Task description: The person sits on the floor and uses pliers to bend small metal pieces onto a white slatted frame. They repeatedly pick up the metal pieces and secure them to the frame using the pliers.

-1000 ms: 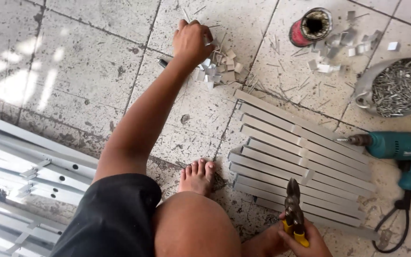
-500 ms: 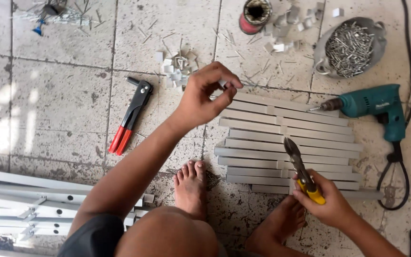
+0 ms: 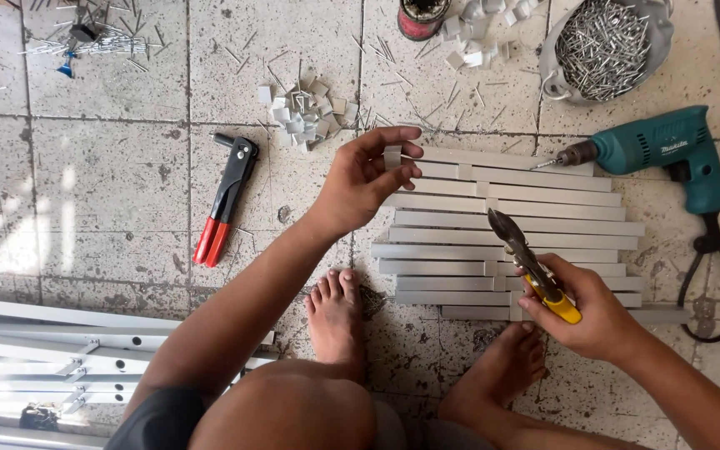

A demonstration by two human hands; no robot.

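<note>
entry: floor work, squatting, both feet bare on the tiled floor.

- your left hand: raised over the near end of the stacked strips, fingers pinched narrow on a small white metal clip, held upright between thumb and forefinger.
- your right hand: fingers wrapped round the yellow handles of the tin snips, blades closed and pointing up-left across the strips.
- white metal strips: a flat row lying side by side on the floor, between your two hands.
- loose pile of clips: on the floor just beyond your left hand.
- red-handled rivet tool: lying to the left, untouched.
- teal power drill: lying to the right, bit toward the strips.
- bowl of rivets: top right; a dark red can near it.
- white framed rails: lower left.

step in hand, as judged: a single clip has been picked and is being presented, with the snips ready. the next move seems to call for bringing clip and blades together squarely, your pinch kept clear of the cutting line.
</note>
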